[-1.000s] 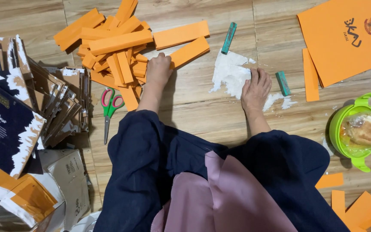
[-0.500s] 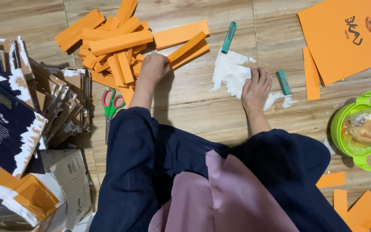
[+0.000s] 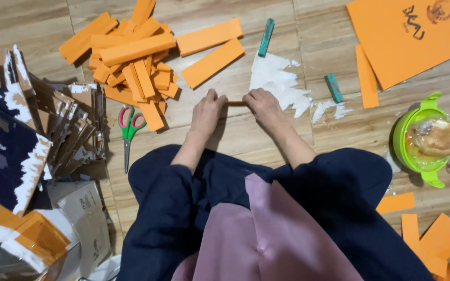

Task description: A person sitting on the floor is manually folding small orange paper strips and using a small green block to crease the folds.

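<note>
Landmark: the orange strip (image 3: 234, 103), lying on the wooden floor (image 3: 266, 140) just ahead of the person's knees.
Left hand (image 3: 207, 110): its grip is clenched on the left end of the orange strip.
Right hand (image 3: 264, 106): its grip is clenched on the right end of the orange strip; only a short stretch of strip is seen between the two hands.
Pile of orange strips (image 3: 131, 65): heaped beyond and to the left of the held strip, well apart from it.
Scissors (image 3: 128, 130): laid to the left of the strip, near the left hand.
White paper scraps (image 3: 277, 80): spread just beyond the strip's right end.
Green sticks (image 3: 266, 37): one placed beyond the scraps, another to the right of the strip.
Green bowl (image 3: 427, 139): set far right of the strip.
</note>
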